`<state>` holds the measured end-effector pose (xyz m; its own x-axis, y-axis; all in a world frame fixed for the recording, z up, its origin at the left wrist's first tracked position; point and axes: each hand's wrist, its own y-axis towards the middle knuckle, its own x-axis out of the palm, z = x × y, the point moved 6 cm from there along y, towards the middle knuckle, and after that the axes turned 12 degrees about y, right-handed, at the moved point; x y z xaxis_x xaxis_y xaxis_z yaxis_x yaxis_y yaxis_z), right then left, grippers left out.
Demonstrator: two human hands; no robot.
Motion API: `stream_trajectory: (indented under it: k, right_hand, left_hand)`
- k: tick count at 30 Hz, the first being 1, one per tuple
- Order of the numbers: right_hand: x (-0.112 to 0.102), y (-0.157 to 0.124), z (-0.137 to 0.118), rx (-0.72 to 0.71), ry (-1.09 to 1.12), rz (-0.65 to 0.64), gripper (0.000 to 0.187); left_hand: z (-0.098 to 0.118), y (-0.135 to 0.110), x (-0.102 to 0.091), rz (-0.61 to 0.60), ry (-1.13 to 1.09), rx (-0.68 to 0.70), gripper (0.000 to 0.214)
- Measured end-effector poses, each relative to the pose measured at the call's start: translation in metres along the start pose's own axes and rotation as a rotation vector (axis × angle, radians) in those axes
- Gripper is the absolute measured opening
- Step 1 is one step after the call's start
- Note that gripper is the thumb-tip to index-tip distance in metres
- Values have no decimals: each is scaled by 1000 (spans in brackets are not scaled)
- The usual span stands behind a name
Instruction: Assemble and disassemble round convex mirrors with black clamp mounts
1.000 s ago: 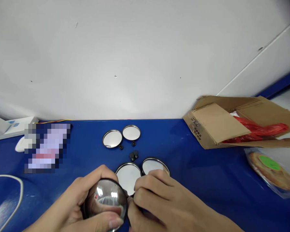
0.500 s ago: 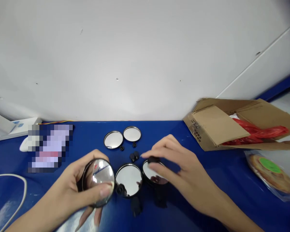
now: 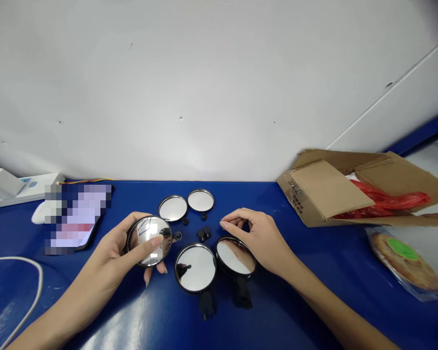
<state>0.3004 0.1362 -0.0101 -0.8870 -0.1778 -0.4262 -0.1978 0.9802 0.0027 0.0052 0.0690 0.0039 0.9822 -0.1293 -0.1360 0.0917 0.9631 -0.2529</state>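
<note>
- The handling looks partway through, judging by the layout: the near left mirror (image 3: 195, 268) and near right mirror (image 3: 230, 253) each have a black mount at the lower rim.
- The far left mirror (image 3: 173, 208) and far right mirror (image 3: 200, 200) show only a small black fitting each at the edge — no such mount.
- The round convex mirror (image 3: 149, 240) likewise shows just a black ring fitting (image 3: 178, 236) beside its rim; whether the two are joined cannot be told. It appears to be the piece in hand, held above the blue table (image 3: 263, 321).
- The left hand (image 3: 131, 245) grasps this mirror, thumb across its face, other fingers behind and below.
- The right hand (image 3: 259, 233) reaches in beyond the near right mirror, wrist low, fingers curled, thumb and index tips close together — whether they pinch anything cannot be told.
- Those tips are near the small black caps (image 3: 201, 235), which lie between the far and near pairs.
</note>
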Motion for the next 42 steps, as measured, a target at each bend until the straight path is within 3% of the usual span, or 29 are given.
stream_trajectory:
  k: [8,14,19,22,27,34,37,42]
  right_hand:
    - [0,1,-6,16,36,-76,51]
    - [4,-1,-3,36,104,-134,48]
    - [1,-3,-5,32,131,-79,41]
    - [1,-7,-16,-46,119,-49,31]
    - [14,-26,-47,-326,48,-96,11]
    - [32,-59,-74,-675,-141,-125,14]
    - [35,-62,-74,-722,-163,-115,11]
    - [33,-58,-70,-678,-179,-101,9]
  left_hand:
    - [1,-1,1,17,40,29,40]
    - [-1,-1,-3,55,67,39,43]
    - [-3,2,-8,125,108,45,55]
    - [-6,2,-6,102,100,47,65]
    - [-6,-5,4,74,122,130,55]
    - [-3,-21,12,148,132,124,54]
    - [-1,-21,12,148,129,131,57]
    - [-8,-7,2,133,107,150,70]
